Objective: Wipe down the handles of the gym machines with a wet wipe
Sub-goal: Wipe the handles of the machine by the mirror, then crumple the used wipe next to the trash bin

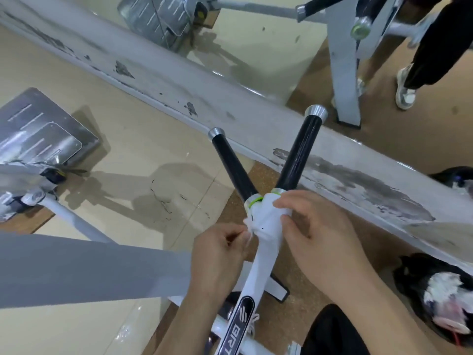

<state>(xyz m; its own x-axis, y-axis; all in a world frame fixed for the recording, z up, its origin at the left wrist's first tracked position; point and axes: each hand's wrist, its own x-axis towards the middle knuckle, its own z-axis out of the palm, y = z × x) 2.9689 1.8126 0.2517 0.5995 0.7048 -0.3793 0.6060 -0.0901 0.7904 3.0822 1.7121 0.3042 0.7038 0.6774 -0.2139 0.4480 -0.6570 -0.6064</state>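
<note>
At lower centre, the left hand (217,249) pinches a loose end of the white wet wipe (266,221). The wipe is wrapped round the white machine arm (258,272), where the left black handle (231,165) and right black handle (298,155) fork upward. Just right, the right hand (320,234) grips the wipe with curled fingers.

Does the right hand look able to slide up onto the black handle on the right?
Probably yes. The right hand holds the wet wipe right at the foot of the right black handle, and that handle is bare up to its metal cap, with nothing in between.
</note>
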